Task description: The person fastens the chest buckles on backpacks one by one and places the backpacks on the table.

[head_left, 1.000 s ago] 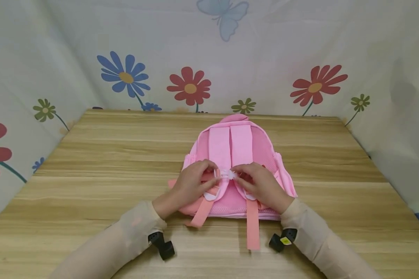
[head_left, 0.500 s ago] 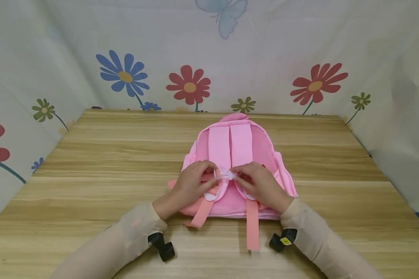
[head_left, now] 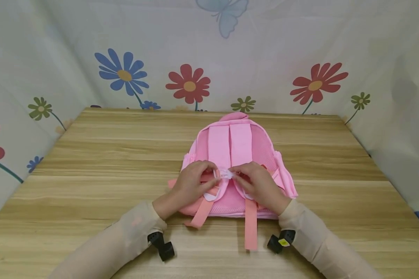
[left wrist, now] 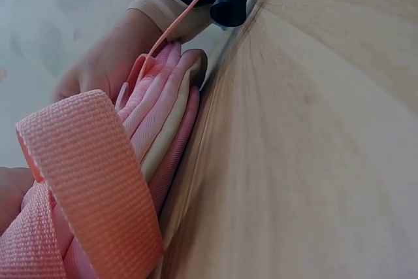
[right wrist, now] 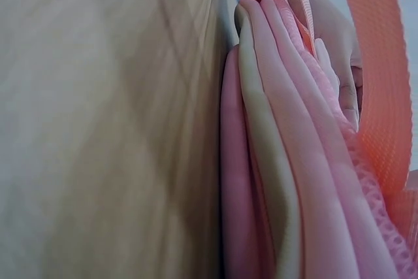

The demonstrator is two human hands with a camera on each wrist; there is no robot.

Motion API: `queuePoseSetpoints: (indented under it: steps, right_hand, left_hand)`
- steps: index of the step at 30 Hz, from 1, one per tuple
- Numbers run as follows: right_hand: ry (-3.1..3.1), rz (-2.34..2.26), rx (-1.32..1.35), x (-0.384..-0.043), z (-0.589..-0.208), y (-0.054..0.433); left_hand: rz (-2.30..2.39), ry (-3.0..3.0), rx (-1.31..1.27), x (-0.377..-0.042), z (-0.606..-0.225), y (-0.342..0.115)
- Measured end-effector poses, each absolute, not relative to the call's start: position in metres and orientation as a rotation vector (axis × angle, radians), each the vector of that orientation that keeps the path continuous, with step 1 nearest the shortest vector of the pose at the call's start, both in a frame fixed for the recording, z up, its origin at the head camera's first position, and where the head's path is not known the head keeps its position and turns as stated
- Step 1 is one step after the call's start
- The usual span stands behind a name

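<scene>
A pink backpack lies on the wooden table, its mesh back and two shoulder straps facing up. Across these straps sits a white plastic buckle, its two parts meeting between the hands. With thumb and fingers my left hand pinches the buckle's left end. The right end is pinched by my right hand; whether the parts are fully locked cannot be told. In the left wrist view an orange webbing strap fills the foreground. The right wrist view shows the backpack's layered side, with the buckle hidden.
Two orange strap ends hang toward the table's near side. Wooden table surface surrounds the backpack. Behind it stands a white curtain printed with flowers. Each sleeved wrist carries a small black camera.
My right hand has edged left, bringing the buckle's two parts closer together. The right strap end has shifted slightly left with it. My left hand stays nearly still.
</scene>
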State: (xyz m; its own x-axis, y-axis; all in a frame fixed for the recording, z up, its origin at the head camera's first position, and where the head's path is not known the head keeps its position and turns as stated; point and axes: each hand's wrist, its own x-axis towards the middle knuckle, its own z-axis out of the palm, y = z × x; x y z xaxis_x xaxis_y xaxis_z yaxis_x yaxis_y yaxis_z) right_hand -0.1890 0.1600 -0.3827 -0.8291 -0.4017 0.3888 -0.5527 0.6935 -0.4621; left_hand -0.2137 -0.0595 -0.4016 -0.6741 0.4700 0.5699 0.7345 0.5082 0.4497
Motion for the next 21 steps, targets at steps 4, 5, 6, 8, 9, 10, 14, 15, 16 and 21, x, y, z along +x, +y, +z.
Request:
queuePoseSetpoints:
  steps: [4, 5, 6, 8, 9, 10, 14, 15, 16, 21]
  right_hand:
    - [-2.638, 0.848, 0.773, -0.1884, -0.3825, 0.1587]
    - [-2.639, 0.849, 0.773, -0.1882, -0.3823, 0.1584]
    - [-2.639, 0.846, 0.773, -0.1881, -0.3821, 0.1582]
    - [-2.641, 0.841, 0.769, -0.1879, -0.3818, 0.1580]
    - [-2.642, 0.838, 0.768, -0.1878, -0.3817, 0.1578]
    - [-2.644, 0.833, 0.770, -0.1880, -0.3817, 0.1579]
    - [-2.661, 0.819, 0.791, -0.1882, -0.3820, 0.1583]
    - [-2.665, 0.818, 0.798, -0.1880, -0.3820, 0.1584]
    - [-2.671, 0.820, 0.805, -0.1880, -0.3819, 0.1586]
    - [-2.693, 0.823, 0.805, -0.1872, -0.3810, 0.1591]
  left_hand:
    - [-0.975, -2.390, -1.014, -0.2135, -0.4009, -0.0600]
    - [-0.977, -2.395, -1.018, -0.2134, -0.4005, -0.0600]
    - [-0.978, -2.399, -1.021, -0.2134, -0.4001, -0.0599]
    - [-0.981, -2.409, -1.020, -0.2134, -0.3995, -0.0599]
    - [-0.985, -2.414, -1.019, -0.2133, -0.3991, -0.0598]
    - [-0.987, -2.420, -1.018, -0.2134, -0.3989, -0.0597]
    - [-0.990, -2.445, -1.008, -0.2133, -0.3983, -0.0596]
    - [-0.992, -2.449, -1.006, -0.2131, -0.3981, -0.0596]
    - [-0.993, -2.453, -1.005, -0.2132, -0.3978, -0.0595]
    - [-1.002, -2.478, -1.005, -0.2131, -0.3962, -0.0591]
